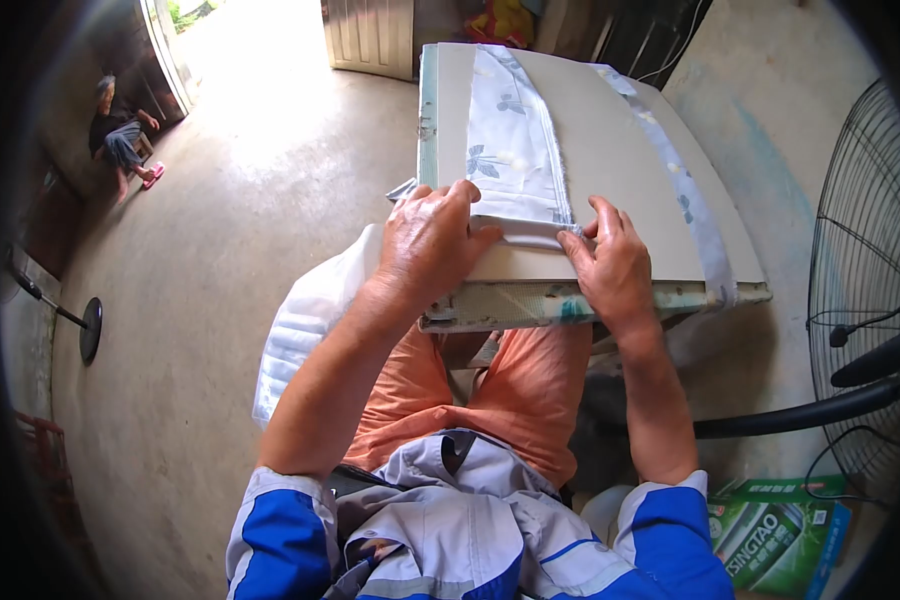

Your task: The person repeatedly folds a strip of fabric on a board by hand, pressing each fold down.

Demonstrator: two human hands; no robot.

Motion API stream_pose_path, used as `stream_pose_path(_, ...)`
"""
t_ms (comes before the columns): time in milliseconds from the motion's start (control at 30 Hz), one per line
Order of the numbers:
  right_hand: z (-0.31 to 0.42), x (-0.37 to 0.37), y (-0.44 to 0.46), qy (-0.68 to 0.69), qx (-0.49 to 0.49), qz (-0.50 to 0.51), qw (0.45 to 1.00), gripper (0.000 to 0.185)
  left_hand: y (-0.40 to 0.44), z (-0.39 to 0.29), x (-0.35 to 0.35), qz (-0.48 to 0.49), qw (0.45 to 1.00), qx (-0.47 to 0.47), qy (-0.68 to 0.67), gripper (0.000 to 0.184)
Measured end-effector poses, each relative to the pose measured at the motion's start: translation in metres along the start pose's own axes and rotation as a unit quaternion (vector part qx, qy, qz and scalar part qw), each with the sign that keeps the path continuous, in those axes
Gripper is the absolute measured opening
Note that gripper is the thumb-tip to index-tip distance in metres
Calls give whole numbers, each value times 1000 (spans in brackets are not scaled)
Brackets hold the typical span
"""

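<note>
Orange trousers (420, 375) nearest, woven cotton-looking, knees under the board's near edge. Both hands at the cloth (515, 150), which lies flat on the board (610, 150) near its front edge. Left hand (428, 238) covers the cloth's near-left corner: fingers bent, thumb out along the fold (530, 232); can't tell if they clamp it. Right hand (615, 258) at the other end, thumb tip on the fold's right end, fingers curled just beside; pinch can't be confirmed. Fold is a plain pale band between the two thumbs. Cloth beyond is pale, thin, leaf-printed, long and tapering, curved right edge with a rough stitched-looking border. Board smooth, beige; front rim worn, paint-stained. White sheer fabric (315, 300) hangs left. Narrow printed strip (680, 180) on the board's right side. Wire-cage fan (860, 270) right. Concrete floor (200, 300); farther off, a seated person (120, 130), pink footwear, near a bright doorway.
</note>
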State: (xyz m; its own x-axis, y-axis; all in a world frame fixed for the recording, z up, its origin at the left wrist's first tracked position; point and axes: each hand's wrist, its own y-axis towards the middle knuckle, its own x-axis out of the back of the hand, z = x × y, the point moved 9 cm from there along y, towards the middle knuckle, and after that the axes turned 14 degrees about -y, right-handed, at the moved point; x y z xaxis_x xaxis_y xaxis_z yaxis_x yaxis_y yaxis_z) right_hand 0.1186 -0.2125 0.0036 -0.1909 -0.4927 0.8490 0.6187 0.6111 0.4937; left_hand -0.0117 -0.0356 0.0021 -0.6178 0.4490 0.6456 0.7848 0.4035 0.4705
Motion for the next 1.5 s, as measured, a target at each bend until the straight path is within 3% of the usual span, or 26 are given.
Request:
stream_pose_path(133, 34, 15, -17, -72, 118, -91, 986, 64, 0, -1, 2, -16, 1000, -11, -2, 46)
stream_pose_path(233, 86, 5, -40, -69, 261, -54, 961, 75, -1, 0, -5, -4, 1000, 3, 6, 45)
stream_pose_path(433, 72, -21, -45, -56, 259, 70, 962, 96, -1, -1, -2, 7, 1000, 12, 20, 45)
stream_pose_path(633, 30, -19, -47, -96, 227, 89, 965, 104, 1, -13, 0, 17, 996, 4, 87, 47)
stream_pose_path(733, 32, -19, -47, -106, 226, 86, 964, 105, 1, -42, 0, 13, 988, -44, 149, 50)
stream_pose_path(833, 34, -12, -47, -72, 216, 89, 970, 101, -10, -71, -23, 36, 988, -148, 23, 59)
stream_pose_path(900, 37, -9, -45, -50, 210, 107, 971, 97, -18, -77, -50, 93, 980, -165, -68, 67)
stream_pose_path(933, 37, -10, -44, -40, 205, 114, 971, 95, -19, -75, -60, 138, 978, -120, -99, 74)
stream_pose_path(1200, 35, -9, -46, -69, 239, 72, 966, 98, -33, -51, -54, 119, 989, -81, 23, 91)
stream_pose_path(1367, 33, -12, -45, -95, 251, 76, 960, 99, -39, -36, -35, 103, 991, -66, 58, 86)
stream_pose_path(1500, 34, -6, -41, -76, 256, 46, 963, 84, -40, -31, -30, 90, 990, -94, 53, 78)
